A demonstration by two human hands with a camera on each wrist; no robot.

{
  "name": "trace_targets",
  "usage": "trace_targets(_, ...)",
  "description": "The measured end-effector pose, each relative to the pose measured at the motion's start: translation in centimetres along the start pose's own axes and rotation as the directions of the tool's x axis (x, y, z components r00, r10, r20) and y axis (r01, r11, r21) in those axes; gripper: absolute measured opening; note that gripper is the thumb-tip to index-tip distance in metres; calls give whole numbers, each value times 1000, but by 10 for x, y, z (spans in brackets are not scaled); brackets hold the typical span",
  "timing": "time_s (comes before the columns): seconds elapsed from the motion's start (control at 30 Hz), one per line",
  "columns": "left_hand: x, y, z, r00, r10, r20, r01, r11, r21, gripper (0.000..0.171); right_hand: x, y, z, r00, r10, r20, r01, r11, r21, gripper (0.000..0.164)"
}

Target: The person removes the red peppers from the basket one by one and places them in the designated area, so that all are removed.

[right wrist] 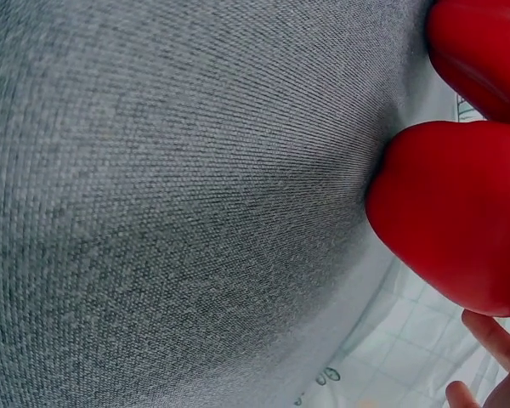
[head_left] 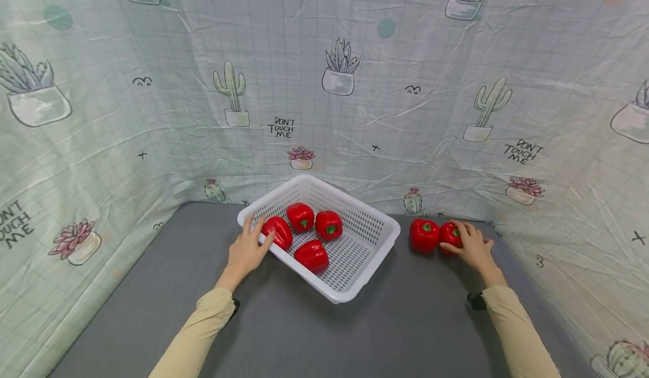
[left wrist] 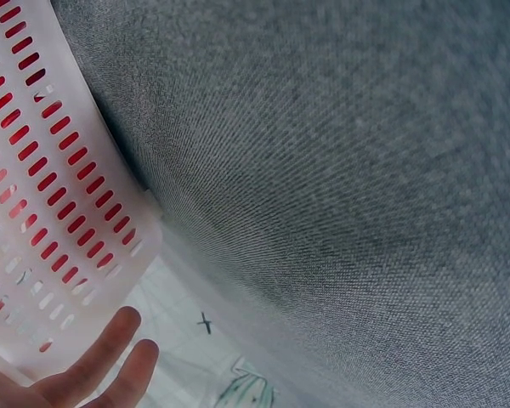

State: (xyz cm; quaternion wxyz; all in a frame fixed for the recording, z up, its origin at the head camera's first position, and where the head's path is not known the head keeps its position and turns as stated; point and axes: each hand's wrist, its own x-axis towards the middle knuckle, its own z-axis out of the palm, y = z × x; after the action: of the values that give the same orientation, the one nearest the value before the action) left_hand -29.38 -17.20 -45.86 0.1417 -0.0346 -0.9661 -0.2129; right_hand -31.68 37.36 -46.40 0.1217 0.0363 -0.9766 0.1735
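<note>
A white perforated plastic basket (head_left: pixel 362 285) holds several red bell peppers (head_left: pixel 311 256). At its left corner, my left hand (head_left: pixel 245 252) rests on the rim, thumb toward the inside. Two straight fingers (left wrist: pixel 110 348) show beyond the basket wall (left wrist: pixel 76 187) in the left wrist view. Right of the basket, two more red bell peppers stand side by side on the table. My right hand (head_left: pixel 474 248) holds the right-hand bell pepper (head_left: pixel 448 236) between thumb and fingers, partly hiding it. The left-hand bell pepper (head_left: pixel 424 236) stands untouched beside it.
The grey table (head_left: pixel 395 333) ends at a printed cactus curtain (head_left: pixel 375 113), which stands behind it and on both sides. The basket lies turned at an angle close to the back curtain.
</note>
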Motion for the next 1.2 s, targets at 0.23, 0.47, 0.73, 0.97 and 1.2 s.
trace_targets(0.23,0,0,0,1000,0,-3,0,1000,6,59,-1,4,2,1000,2,1,-2,1000,1,79)
trace_targets(0.47,-1,1,1,1000,-3,-5,3,1000,5,59,-2,5,1,1000,7,6,-7,1000,1,79)
trace_targets(0.73,-2,1,-1,1000,0,-12,0,1000,-8,59,-1,5,-1,1000,-5,2,5,1000,-18,76)
trace_targets(0.97,-2,1,-1,1000,-1,-11,1,1000,-8,59,-1,5,0,1000,-15,-6,15,1000,11,82)
trace_targets(1.2,-1,1,-1,1000,2,-9,-2,1000,0,59,-2,5,-3,999,-26,-19,26,1000,6,85)
